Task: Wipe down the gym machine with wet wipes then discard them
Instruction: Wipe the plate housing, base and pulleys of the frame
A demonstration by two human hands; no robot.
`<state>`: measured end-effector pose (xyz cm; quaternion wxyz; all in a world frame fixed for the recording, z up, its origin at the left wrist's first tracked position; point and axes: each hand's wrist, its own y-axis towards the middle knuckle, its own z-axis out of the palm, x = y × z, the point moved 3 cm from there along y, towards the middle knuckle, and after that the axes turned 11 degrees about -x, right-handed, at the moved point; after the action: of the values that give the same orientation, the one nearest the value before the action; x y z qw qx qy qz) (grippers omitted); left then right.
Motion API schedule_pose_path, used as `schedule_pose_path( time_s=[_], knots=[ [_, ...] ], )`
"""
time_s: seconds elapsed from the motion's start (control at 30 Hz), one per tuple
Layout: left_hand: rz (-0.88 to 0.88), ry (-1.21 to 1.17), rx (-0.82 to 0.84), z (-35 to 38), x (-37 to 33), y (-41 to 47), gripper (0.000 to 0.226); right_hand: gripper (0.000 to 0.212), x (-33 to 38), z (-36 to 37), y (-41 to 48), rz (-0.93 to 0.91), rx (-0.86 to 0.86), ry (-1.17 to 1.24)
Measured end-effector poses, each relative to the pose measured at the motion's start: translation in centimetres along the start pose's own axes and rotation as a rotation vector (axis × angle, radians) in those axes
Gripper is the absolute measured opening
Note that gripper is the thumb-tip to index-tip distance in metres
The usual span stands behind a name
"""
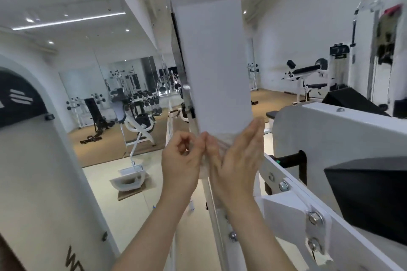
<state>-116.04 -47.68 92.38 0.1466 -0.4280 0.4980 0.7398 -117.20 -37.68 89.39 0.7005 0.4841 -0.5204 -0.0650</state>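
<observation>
A: Entry, head view. Position of the wet wipe [204, 170]?

B: Centre of frame, against the lower end of the gym machine's white upright [215, 61]. It is thin and see-through, bunched between the two hands, with a whitish fold hanging just below them.

A: Left hand [180, 160]?

B: Fingers curled in, thumb and forefinger tips pinching the wipe's left edge at the left corner of the upright. Narrow grip, holding wipe only.

A: Right hand [237, 156]?

B: Flat, fingers straight and together, pointing up and to the right. The palm presses the wipe onto the face of the upright. No curl round anything. Fingertips blurred.

A: The two hands relative to each other?

B: Touching or nearly so at the thumbs; cannot tell which.

A: Rest of the machine?

B: Near right: white frame arm [288, 182] with bolts, and a black pad [370, 200] beyond it. Near left: white shroud [33, 171] with a black panel [17, 94] near its top.

A: Background?

B: Far left: a black adjustable bench [97, 116] on a brown floor mat [105, 152], with a dumbbell rack [145, 101] behind it. Far right: another white machine with black roller pads [306, 70]
</observation>
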Motion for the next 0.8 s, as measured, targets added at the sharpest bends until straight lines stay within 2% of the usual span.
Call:
schedule_pose_path(
  time_s=[0.07,0.1,0.2,0.27,0.37,0.47,0.53,0.63,0.7,0.8],
  knots=[
    [-0.090,-0.068,0.044,-0.5,0.2,0.5,0.032,0.096,0.7,0.5,2.2,-0.094,-0.115,-0.085],
    [-0.078,-0.062,0.055,-0.7,0.0,0.8,0.030,0.094,1.8,0.6,3.8,-0.162,-0.164,-0.110],
    [0.135,0.001,-0.027,-1.2,-1.7,1.9,0.003,0.091,6.1,1.0,9.1,-0.311,-0.226,-0.146],
    [0.355,0.045,-0.050,-1.0,-3.7,2.4,0.013,0.091,7.3,1.3,10.6,-0.346,-0.240,-0.160],
    [0.661,0.224,0.017,-0.6,-4.6,2.3,0.023,0.090,3.9,1.4,5.8,-0.335,-0.211,-0.204],
    [0.683,0.243,0.044,-0.6,-3.5,2.1,0.035,0.090,0.5,1.1,0.7,-0.295,-0.191,-0.210],
    [0.693,0.191,0.020,-0.7,-4.0,2.2,0.038,0.093,1.8,1.6,3.5,-0.284,-0.190,-0.186],
    [0.749,0.139,-0.033,-0.6,-7.1,3.1,0.043,0.096,7.7,1.2,12.4,-0.298,-0.248,-0.102],
    [0.820,0.140,-0.072,-0.6,-9.6,4.3,0.047,0.099,11.0,0.9,17.4,-0.283,-0.257,-0.029],
    [0.988,0.195,-0.048,0.1,-12.3,6.0,0.048,0.106,12.8,0.7,19.7,-0.269,-0.261,0.037]
  ],
)
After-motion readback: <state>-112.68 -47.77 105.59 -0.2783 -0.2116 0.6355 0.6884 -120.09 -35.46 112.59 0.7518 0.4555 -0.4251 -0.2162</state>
